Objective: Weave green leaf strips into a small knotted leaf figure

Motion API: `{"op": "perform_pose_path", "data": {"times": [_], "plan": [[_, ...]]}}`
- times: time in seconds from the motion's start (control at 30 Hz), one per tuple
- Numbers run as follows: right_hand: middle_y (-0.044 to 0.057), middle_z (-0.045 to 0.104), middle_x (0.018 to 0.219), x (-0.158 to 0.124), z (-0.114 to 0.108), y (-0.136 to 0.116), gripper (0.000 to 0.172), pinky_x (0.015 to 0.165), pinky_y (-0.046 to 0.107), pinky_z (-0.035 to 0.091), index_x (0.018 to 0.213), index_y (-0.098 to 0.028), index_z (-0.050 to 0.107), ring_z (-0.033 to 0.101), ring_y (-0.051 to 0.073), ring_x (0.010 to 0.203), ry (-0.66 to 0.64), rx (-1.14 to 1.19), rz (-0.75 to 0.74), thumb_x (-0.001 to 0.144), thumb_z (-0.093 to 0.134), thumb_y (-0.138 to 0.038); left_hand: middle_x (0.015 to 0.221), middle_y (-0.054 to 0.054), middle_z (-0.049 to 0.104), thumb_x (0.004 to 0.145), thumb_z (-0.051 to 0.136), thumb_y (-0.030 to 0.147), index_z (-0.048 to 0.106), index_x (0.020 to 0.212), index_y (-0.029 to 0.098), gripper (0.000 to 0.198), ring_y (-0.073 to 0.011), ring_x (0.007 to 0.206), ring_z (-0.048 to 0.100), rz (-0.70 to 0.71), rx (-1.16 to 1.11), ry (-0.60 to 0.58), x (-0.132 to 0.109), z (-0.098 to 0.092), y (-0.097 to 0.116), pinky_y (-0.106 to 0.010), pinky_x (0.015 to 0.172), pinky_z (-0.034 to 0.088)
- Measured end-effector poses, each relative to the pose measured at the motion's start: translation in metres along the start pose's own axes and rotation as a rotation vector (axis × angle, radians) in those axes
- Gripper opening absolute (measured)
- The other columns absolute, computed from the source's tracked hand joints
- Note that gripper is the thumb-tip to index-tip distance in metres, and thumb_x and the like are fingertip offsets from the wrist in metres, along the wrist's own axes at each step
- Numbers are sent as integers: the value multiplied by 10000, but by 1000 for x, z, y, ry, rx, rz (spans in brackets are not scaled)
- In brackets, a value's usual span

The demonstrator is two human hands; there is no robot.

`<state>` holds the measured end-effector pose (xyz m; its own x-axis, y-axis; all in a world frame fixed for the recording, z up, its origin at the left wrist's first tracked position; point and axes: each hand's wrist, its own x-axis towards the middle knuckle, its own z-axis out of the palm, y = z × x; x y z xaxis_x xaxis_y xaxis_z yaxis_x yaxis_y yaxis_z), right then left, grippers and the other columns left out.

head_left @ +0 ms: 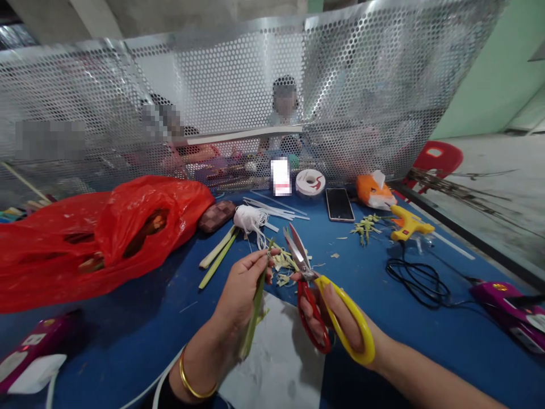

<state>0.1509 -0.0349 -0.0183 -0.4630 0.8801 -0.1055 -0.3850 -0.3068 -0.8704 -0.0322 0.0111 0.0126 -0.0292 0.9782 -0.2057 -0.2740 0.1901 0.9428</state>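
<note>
Pinched in the fingers of my left hand (pixel 247 278) is a green plant stalk (pixel 255 312), its lower end slanting down toward me. My right hand (pixel 332 312) has its fingers through the handles of a pair of scissors (pixel 303 258), one handle red and one yellow. The blades stand slightly apart, pointing up and away, just right of the stalk's top and not touching it. Pale green plant trimmings (pixel 284 264) lie behind and between my hands. Two longer stalks (pixel 218 254) rest on the table to the left, near a bundle of white string (pixel 251 218).
A red plastic bag (pixel 106 227) fills the left side. Tape roll (pixel 310 183), phone (pixel 339 204), tissue pack (pixel 374 192) and yellow glue gun (pixel 409 223) with black cable stand right. Purple power strips (pixel 506 307) lie at both sides. Behind a perforated metal screen (pixel 225 79) sit people.
</note>
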Motion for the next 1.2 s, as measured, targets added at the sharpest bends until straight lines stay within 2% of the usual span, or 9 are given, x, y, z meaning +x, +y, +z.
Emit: {"op": "perform_pose_path", "data": {"times": [0.13,0.27,0.4,0.67,0.93,1.2], "plan": [[-20,490,702,-3,-13,-17,683,469,221,354,1262,-179,521,394,88,498,-103,-269,-138,845,544,-719,653,-15,618,691,779,250,793,912,133,250,-77,563,500,-48,-23,-48,-2,-1,3,-187,545,381],[-11,485,726,-3,-40,-37,689,444,204,324,1293,-166,535,366,72,490,-219,-398,-114,866,517,-707,668,-7,624,632,831,234,794,904,121,297,-45,544,480,-83,-87,-49,-3,-1,9,-152,526,370],[8,510,785,-3,-59,-42,677,447,219,357,1333,-191,529,384,71,481,-333,-410,-84,891,472,-700,656,2,614,587,865,226,790,872,106,319,-27,507,464,-72,-171,-41,-3,-2,14,-136,477,346],[-15,499,700,-11,-55,-36,624,497,244,310,1349,-166,530,387,87,489,-341,-424,-59,927,498,-623,668,-2,606,617,847,208,780,860,99,275,-29,503,462,-95,-235,-87,-3,-5,14,-142,463,339],[-2,512,752,-11,-57,-34,646,511,247,305,1374,-169,500,384,81,501,-356,-395,-6,916,520,-625,646,-5,608,643,793,189,776,877,107,248,-46,490,434,-74,-188,-42,-5,-1,13,-183,454,305],[-5,497,760,-10,-57,-32,596,494,235,315,1364,-192,516,394,74,491,-376,-378,-21,936,496,-606,618,-11,606,653,771,194,773,900,110,261,-65,505,429,-60,-150,-64,-6,0,12,-206,472,303]]}}
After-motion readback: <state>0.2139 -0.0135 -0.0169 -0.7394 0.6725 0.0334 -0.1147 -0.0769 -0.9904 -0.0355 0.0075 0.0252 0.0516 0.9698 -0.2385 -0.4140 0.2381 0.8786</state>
